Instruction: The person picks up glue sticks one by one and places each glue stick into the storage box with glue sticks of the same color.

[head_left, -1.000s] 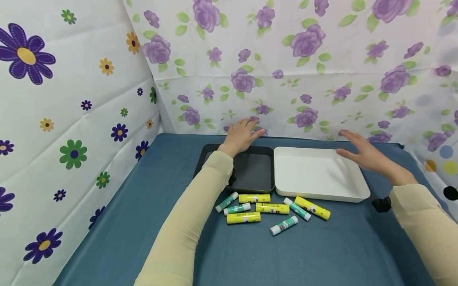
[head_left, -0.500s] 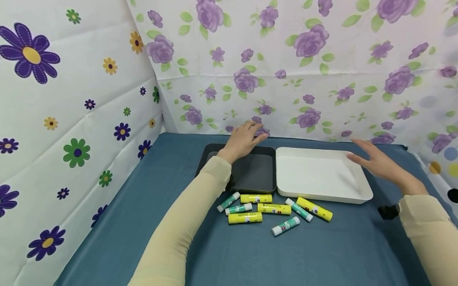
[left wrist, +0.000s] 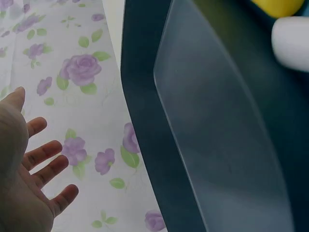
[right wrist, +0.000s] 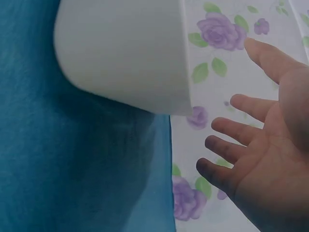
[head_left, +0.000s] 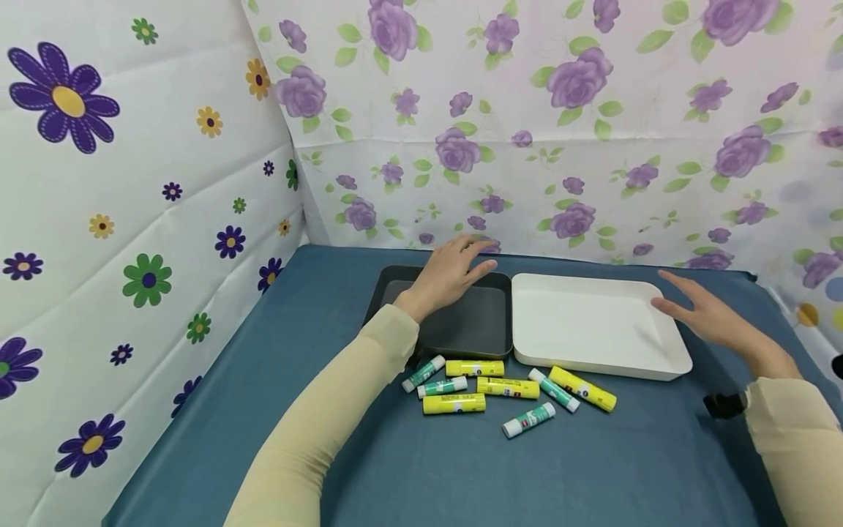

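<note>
Above the black tray [head_left: 470, 322] I see my left hand [head_left: 449, 272], fingers spread and relaxed, holding nothing. My right hand [head_left: 707, 311] hovers at the right end of the white tray [head_left: 593, 322], its fingers also extended and free of any object. Both wrist views show loose, parted fingers, the left hand [left wrist: 29, 169] off the black tray's side and the right hand [right wrist: 260, 140] off the white tray's corner [right wrist: 125, 58]. In front of the trays lie several yellow glue sticks [head_left: 454, 403] and several green glue sticks with white caps [head_left: 529, 420].
The two trays stand side by side on a blue cloth [head_left: 566, 476] covering the table. A white curtain with purple roses [head_left: 576, 77] hangs behind, and another flowered sheet [head_left: 148, 278] hangs at the left.
My right hand has moved right and lower, away from the white tray's back edge. My left hand has drawn slightly down toward me over the black tray. The glue sticks lie as before.
</note>
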`<action>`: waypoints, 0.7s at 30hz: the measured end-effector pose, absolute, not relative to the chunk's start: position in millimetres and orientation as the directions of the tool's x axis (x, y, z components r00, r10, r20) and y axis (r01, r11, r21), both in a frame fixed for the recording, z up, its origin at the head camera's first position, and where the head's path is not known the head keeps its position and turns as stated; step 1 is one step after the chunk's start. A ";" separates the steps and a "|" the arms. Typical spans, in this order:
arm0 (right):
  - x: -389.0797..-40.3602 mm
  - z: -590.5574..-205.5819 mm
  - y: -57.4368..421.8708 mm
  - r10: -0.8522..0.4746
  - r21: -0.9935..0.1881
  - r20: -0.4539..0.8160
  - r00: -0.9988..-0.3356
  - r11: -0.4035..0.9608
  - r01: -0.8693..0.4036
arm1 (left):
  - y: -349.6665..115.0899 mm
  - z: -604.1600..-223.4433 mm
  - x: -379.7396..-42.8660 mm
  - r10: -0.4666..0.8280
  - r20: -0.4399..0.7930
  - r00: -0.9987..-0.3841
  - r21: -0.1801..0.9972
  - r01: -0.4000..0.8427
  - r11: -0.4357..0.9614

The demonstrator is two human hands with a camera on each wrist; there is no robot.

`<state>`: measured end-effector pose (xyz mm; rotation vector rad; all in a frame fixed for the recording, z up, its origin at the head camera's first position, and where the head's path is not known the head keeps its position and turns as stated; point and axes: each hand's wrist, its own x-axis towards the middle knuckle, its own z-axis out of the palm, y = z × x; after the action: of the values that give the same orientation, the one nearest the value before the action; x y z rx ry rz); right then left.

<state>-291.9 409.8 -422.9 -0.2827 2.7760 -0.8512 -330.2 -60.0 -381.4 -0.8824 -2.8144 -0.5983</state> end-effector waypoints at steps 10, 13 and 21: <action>-291.1 -435.6 416.3 -0.254 -0.591 -0.156 -0.955 0.798 -0.116 | -59.0 -383.2 -315.0 0.555 0.247 -0.795 0.339 0.607 0.719; -289.4 -438.2 420.2 -0.254 -0.585 -0.164 -0.953 0.803 -0.114 | -59.4 -383.7 -309.1 0.572 0.244 -0.783 0.339 0.622 0.706; -283.8 -445.9 424.5 -0.250 -0.626 -0.210 -0.945 0.777 -0.066 | -64.2 -384.2 -291.3 0.605 0.240 -0.759 0.336 0.650 0.682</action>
<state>-283.8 424.5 -445.9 -0.2446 2.6891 -0.9325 -291.3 -64.2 -384.2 -1.0411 -2.7794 -0.6197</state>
